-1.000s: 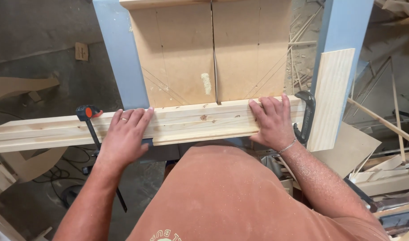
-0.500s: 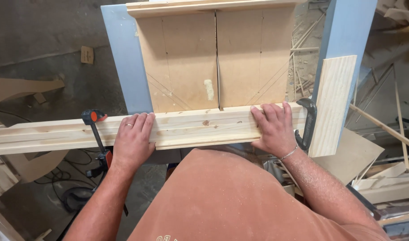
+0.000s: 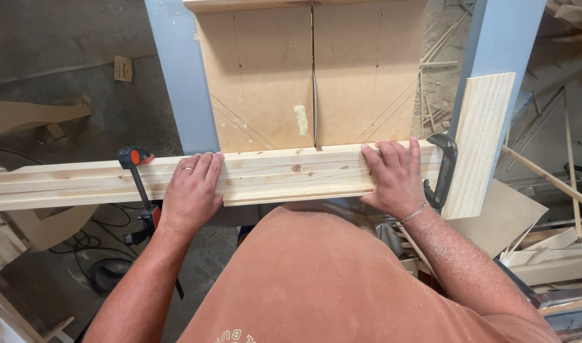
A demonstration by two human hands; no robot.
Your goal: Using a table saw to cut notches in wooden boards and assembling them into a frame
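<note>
Left fingers: my left hand lies flat, fingers spread and pressing down on the board; nothing clenched, nothing gripped.
Right fingers: my right hand is also flat and open, fingers reaching over the board's far edge, palm near its near edge.
Board: long pale pine length lying crosswise along the sled's near edge, running off to the left well past my left hand; its right end stops at the upright plank.
Sled: brown fibreboard panel beyond the board, a thin saw slot down its middle, ending at the board between my hands.
Clamps: a black clamp just beside my right hand, touching the plank; a bar clamp with an orange trigger just left of my left hand.
Frame: blue-grey rails on both sides of the sled.
Surroundings: wood offcuts on the right, cables on the floor at left.
</note>
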